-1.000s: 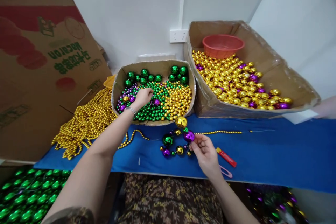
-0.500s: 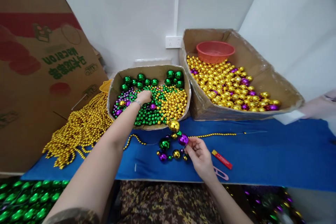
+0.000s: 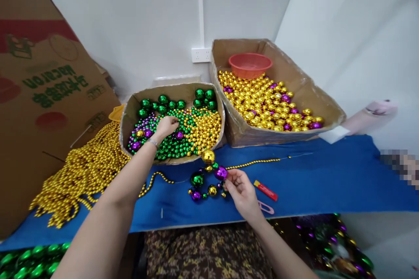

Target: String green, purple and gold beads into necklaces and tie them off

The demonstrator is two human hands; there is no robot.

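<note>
My left hand (image 3: 166,125) reaches into a small cardboard box (image 3: 128,115) of green, purple and gold beads, its fingers curled down into the green beads; what they pinch is hidden. My right hand (image 3: 241,191) pinches a partly strung bead strand (image 3: 207,175) of large gold, purple and green balls that lies on the blue cloth (image 3: 327,178). A thin gold bead string (image 3: 255,163) runs right from the strand across the cloth.
A large cardboard box (image 3: 294,80) of gold balls with a red bowl (image 3: 250,64) stands behind at right. Gold bead strands (image 3: 78,174) are heaped at left beside a leaning carton (image 3: 39,96). A red lighter (image 3: 266,190) and pink scissors (image 3: 266,207) lie near my right hand.
My view has swung to the right, so everything sits further left in frame. My left hand has shifted slightly within the bead box. My right hand keeps hold of the strand.
</note>
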